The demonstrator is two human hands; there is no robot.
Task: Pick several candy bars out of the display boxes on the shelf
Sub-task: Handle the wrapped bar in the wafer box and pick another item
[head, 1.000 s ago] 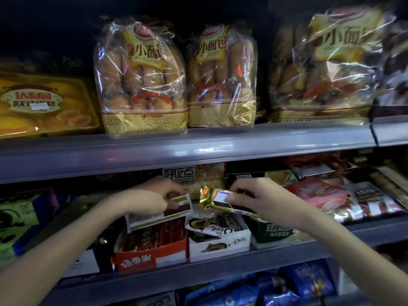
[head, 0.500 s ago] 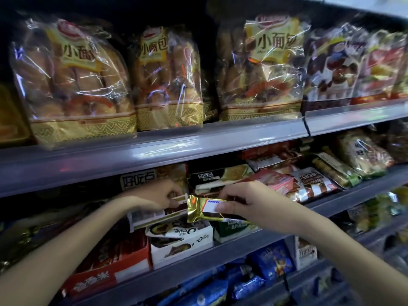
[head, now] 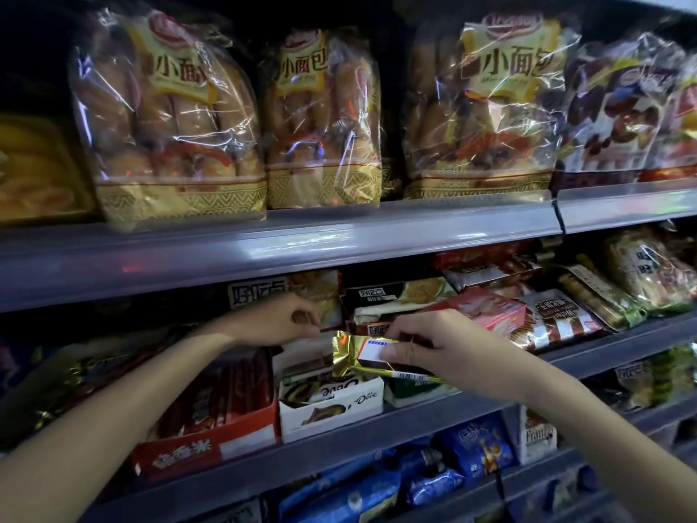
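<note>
A white Dove display box [head: 339, 411] stands on the middle shelf with dark chocolate bars lying in it. Left of it is a red display box [head: 196, 449] full of red-wrapped bars [head: 230, 394]. My right hand [head: 441, 349] hovers just above the white box and grips a stack of candy bars [head: 362, 354], gold-wrapped with a white and blue label on top. My left hand [head: 286, 320] reaches behind the white box, fingers pinched on the raised white lid flap [head: 301, 351] of that box; what lies under the palm is hidden.
Bags of small bread [head: 173, 126] fill the upper shelf behind a grey rail [head: 301, 243]. Biscuit and wafer packs [head: 558, 318] lie to the right on the middle shelf. Blue snack bags [head: 471, 447] sit on the shelf below.
The view has shifted a little. My right hand has drawn the gold bars slightly back and down over the white box. My left hand stays pinched at the flap behind it.
</note>
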